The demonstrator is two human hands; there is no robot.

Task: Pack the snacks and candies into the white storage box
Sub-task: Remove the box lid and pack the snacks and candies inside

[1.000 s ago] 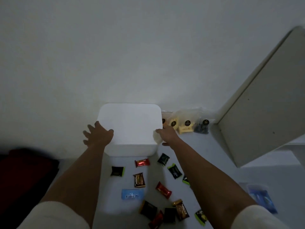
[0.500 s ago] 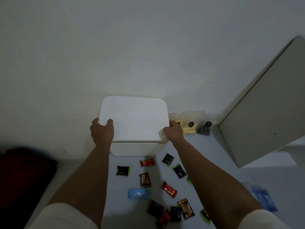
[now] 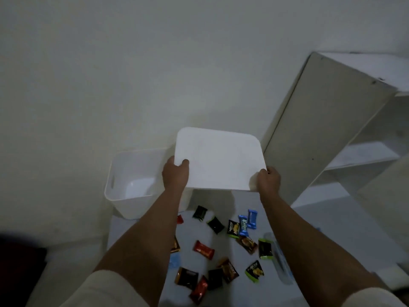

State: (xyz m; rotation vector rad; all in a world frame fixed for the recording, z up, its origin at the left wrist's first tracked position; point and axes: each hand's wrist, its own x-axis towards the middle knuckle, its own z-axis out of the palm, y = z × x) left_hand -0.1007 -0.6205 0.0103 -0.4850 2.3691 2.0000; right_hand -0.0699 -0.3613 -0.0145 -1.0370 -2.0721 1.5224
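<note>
Gripping the white lid (image 3: pixel 218 159) at its near corners, both hands hold it up in the air, tilted a little and off to the right of the white storage box (image 3: pixel 130 185). The left hand (image 3: pixel 176 176) pinches the near-left corner, thumb pressed on top and the fingers curled underneath; the right hand (image 3: pixel 268 179) clamps the near-right corner the same way, though its fingers are mostly hidden under the plastic. The box stands open on the white surface (image 3: pixel 327 240) against the wall, its inside bare as far as I can see, a handle slot in its left wall — the left forearm crosses in front of its near right corner. Below the lid the snacks lie scattered and untouched: a red wrapper (image 3: pixel 203 249), two blue candies (image 3: pixel 247 220) side by side, green-edged packets (image 3: pixel 255 270), dark and brown ones near the bottom, some partly covered by the left arm. A clear pouch (image 3: pixel 280 260) lies just right of them. To the right a white shelf unit (image 3: pixel 321 129) stands close to the lid's far edge; whether they touch I cannot tell.
</note>
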